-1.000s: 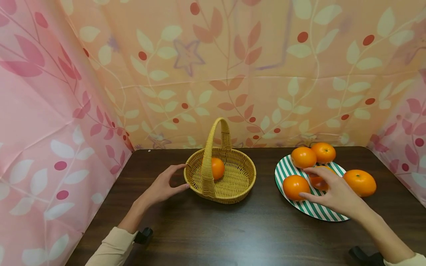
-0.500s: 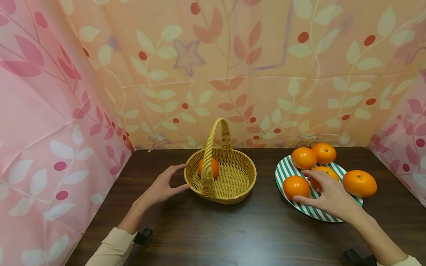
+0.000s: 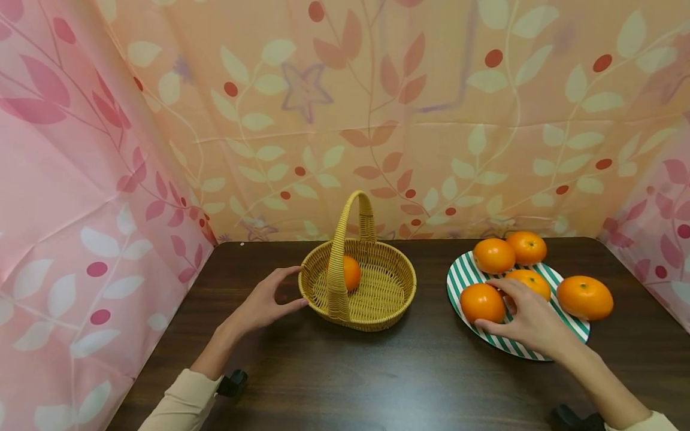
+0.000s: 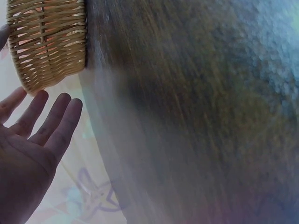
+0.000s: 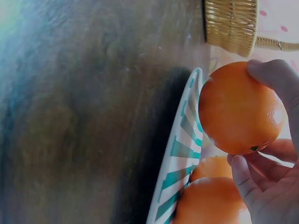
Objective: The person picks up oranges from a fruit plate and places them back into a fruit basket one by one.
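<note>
In the head view my left hand (image 3: 264, 301) has its thumb and index fingertip at the left rim of a yellow wicker basket (image 3: 385, 311) with a tall arched handle. Its other fingers (image 4: 57, 116) stretch out loosely beside the basket wall in the left wrist view. One orange (image 3: 352, 273) lies in the basket, partly behind the handle. My right hand (image 3: 530, 320) pinches the front-left orange (image 3: 481, 303) on a green-and-white striped plate (image 3: 457, 276). In the right wrist view, thumb and fingers sit on opposite sides of that orange (image 5: 240, 109).
Several more oranges, such as the large one (image 3: 584, 297) at the right, sit on or against the plate. The dark wooden table (image 3: 372, 377) extends in front of the basket. Patterned cloth (image 3: 345, 120) hangs behind the table and at both sides.
My right hand has shifted slightly left and closed its fingers round the front-left orange. The orange in the basket rolled left, then back right. My left hand stays at the rim.
</note>
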Demonstrator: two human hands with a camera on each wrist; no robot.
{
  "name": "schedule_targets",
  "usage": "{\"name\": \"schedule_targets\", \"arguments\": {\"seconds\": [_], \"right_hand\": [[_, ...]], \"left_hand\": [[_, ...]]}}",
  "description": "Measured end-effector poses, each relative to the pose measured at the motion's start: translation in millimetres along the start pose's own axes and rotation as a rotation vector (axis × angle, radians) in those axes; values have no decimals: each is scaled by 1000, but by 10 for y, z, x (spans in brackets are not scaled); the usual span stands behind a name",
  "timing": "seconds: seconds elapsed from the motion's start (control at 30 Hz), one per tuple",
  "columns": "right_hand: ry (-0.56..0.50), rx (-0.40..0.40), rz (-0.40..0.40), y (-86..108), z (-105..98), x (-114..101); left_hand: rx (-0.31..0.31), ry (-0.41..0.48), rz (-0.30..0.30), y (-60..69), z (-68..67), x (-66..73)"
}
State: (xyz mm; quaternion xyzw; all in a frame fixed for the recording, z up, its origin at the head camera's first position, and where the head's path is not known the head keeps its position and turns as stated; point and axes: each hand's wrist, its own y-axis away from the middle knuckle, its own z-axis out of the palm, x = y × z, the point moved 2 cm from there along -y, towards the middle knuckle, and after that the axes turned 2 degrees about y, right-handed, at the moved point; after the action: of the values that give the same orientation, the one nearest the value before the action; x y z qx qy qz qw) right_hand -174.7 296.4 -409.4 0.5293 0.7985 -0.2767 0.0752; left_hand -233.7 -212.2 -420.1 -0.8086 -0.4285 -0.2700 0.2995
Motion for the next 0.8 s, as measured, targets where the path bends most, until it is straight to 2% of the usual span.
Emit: {"name": "schedule_targets", "arguments": {"seconds": [0.17, 0.37, 0.6, 0.8], "right_hand": [[0, 58, -31, 10, -29, 17], [11, 56, -13, 24, -37, 27], [-1, 67, -20, 14, -28, 29], [-13, 58, 19, -10, -53, 1]], "left_hand": [[-3, 4, -13, -3, -4, 1], [1, 0, -16, -2, -9, 8], [11, 2, 21, -4, -1, 3], [16, 12, 54, -16, 13, -9]]}}
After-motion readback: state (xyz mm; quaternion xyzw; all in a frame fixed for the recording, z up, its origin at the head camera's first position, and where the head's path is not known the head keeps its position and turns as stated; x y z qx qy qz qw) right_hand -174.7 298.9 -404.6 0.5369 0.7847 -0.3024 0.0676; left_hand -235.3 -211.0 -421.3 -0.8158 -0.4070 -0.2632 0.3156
